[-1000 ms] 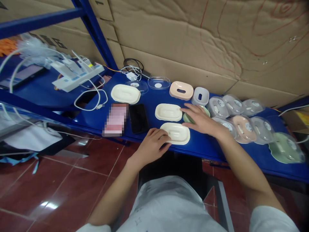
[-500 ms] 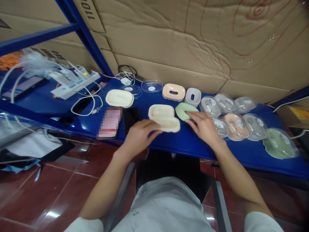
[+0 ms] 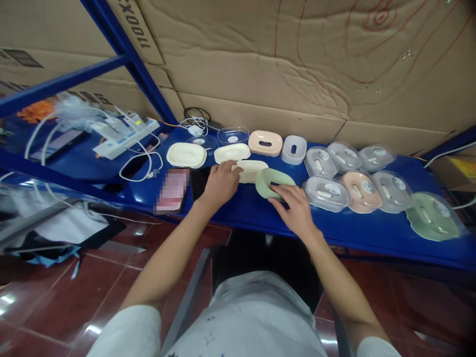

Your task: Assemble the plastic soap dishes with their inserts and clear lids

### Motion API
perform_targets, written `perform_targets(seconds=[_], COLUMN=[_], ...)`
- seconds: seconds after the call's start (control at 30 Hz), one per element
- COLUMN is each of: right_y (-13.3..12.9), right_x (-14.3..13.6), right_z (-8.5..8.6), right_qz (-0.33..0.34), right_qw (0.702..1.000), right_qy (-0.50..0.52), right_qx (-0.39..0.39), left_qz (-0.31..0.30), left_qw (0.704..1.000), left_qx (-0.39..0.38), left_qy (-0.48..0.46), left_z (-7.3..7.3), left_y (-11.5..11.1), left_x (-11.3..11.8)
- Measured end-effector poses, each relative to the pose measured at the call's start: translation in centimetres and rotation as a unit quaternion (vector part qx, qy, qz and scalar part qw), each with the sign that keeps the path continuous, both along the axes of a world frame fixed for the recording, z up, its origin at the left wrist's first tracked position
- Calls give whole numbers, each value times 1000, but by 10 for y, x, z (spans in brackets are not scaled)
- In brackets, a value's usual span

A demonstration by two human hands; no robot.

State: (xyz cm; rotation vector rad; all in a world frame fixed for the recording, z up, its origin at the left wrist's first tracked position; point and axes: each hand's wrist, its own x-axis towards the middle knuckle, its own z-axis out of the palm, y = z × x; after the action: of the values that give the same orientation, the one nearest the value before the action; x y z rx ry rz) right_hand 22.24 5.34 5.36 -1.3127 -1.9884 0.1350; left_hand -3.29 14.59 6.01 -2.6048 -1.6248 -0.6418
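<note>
My right hand [image 3: 292,206] grips the near edge of a green oval dish [image 3: 273,182] with a slot in its bottom; the dish is tilted. Close to its left lies a cream tray [image 3: 251,171]. My left hand [image 3: 223,182], fingers apart, is over the left end of that tray; whether the fingertips touch it cannot be made out. Behind this hand is a second cream tray [image 3: 232,152], and another cream piece [image 3: 186,154] rests farther left. A peach dish [image 3: 265,142] and a grey dish [image 3: 293,149] stand at the back.
Several lidded dishes [image 3: 327,192] cover the table's right side. Clear lids [image 3: 232,135] lie at the back left. Two phones [image 3: 173,191] are left of my left hand. A power strip [image 3: 126,139] with cables sits beyond the blue shelf frame [image 3: 139,74].
One cream tray has gone from the front to the back, and my left hand is off it. The green dish has moved left and tilted up in my right hand.
</note>
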Motion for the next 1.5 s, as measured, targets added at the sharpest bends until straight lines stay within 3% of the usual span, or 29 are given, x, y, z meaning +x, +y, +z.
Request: perform_targets(seconds=[0.13,0.3,0.4,0.5,0.6,0.77,0.9,1.03,1.13,1.23,1.3,1.37,1.5], right_y=[-11,-11,-9,-9,-9,-6,0,-2,-4,-6,-7,-8,-8], right_x=[5,-1,-11,-19,-19,-1,7,5,2,3,5,6,7], right_z=[-6,-11,-12,-11,-11,-16,-23,-26,-27,-28,-29,-31,-33], right_qz=[-33,5,51,83,104,58,68,52,42,35,28,21,12], right_qw=[999,998,992,985,982,987,989,991,991,993,995,996,997], right_qy=[33,-60,-115,-149,-155,-152,-133,-126,-125,-113,-100,-88,-78], right_qx=[8,-10,-26,-30,-23,-17,-20,-4,3,5,5,8,7], left_qz=[-68,-59,-66,-96,-70,-91,-95,-116,-42,30,65,84,98], left_qw=[997,983,967,977,990,982,985,988,996,996,992,986,983], left_qx=[-14,-2,-15,-19,13,-7,-31,-63,-70,-80,-110,-142,-155], left_qy=[-41,-173,-245,-192,-122,-164,-138,-81,-39,-4,22,40,29], left_z=[-15,-28,-33,-36,-35,-33,-25,4,33,53,57,56,52], left_y=[-50,-84,-86,-84,-82,-77,-70,-37,22,91,128,152,160], left_x=[14,21,19,15,12,9,3,-7,-14,-19,-20,-20,-18])
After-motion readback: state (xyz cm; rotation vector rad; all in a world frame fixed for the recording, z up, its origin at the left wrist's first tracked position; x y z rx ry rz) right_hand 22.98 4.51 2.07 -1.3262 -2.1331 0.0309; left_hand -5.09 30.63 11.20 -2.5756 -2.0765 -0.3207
